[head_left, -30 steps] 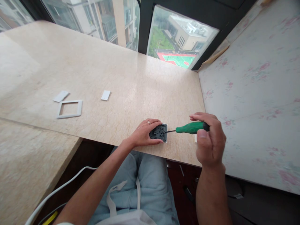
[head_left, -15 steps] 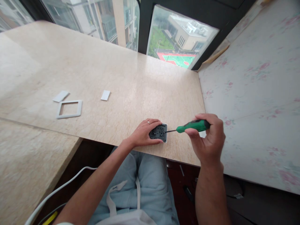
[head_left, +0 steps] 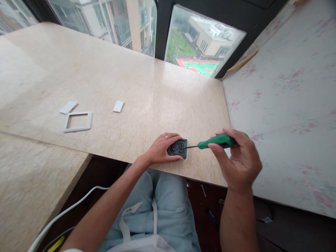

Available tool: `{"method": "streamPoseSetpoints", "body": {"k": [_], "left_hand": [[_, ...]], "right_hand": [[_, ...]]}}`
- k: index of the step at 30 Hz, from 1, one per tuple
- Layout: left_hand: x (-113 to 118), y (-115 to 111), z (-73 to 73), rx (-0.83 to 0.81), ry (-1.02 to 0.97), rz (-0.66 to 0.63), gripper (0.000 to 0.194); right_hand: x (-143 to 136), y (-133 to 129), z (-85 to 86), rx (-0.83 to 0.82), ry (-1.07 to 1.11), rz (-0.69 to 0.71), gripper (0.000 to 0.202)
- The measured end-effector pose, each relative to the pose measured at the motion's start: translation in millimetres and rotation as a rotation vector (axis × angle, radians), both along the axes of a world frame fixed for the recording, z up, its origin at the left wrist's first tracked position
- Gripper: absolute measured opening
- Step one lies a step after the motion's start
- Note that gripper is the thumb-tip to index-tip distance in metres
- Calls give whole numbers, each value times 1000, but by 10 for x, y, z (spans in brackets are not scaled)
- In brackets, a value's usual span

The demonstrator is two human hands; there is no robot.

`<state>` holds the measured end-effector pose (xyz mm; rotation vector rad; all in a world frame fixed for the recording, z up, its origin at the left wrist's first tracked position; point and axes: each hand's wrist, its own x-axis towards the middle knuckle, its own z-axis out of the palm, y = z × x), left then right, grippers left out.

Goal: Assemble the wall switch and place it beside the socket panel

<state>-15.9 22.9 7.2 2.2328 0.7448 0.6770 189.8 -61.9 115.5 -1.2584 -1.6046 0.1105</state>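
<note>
A dark grey switch module (head_left: 177, 148) with a white rim lies on the stone counter near its front edge. My left hand (head_left: 163, 149), with a ring on one finger, grips it from the left, thumb along the near side and fingers along the far side. My right hand (head_left: 237, 157) holds a green and black screwdriver (head_left: 216, 141) by its handle. The screwdriver is nearly level, and its metal shaft points left, with the tip at the module's right part. Whether the tip sits in a screw is too small to tell.
On the stone counter (head_left: 136, 80) lie a white rectangular frame (head_left: 89, 121), a white plate (head_left: 68, 107) touching it or just behind it, and a smaller white plate (head_left: 118, 106). A flowered wall (head_left: 288, 115) stands at the right, windows behind. A white cable (head_left: 70, 206) hangs at the lower left.
My right hand has shifted slightly to the right and turned around the screwdriver handle, its fingers now placed differently. The module and my left hand have stayed in place.
</note>
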Motion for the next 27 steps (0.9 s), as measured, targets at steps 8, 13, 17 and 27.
{"method": "streamPoseSetpoints", "body": {"k": [8, 13, 17, 27], "left_hand": [[-4, 0, -1, -9, -4, 4, 72], [-4, -3, -4, -18, -2, 3, 72], [-4, -7, 9, -13, 2, 7, 72], [-4, -6, -4, -7, 2, 6, 72]], "right_hand": [[-30, -7, 62, -31, -34, 67, 42], [-115, -107, 82, -175, 179, 153, 45], [-64, -71, 60, -57, 18, -27, 40], [-46, -42, 78, -54, -10, -33, 29]]}}
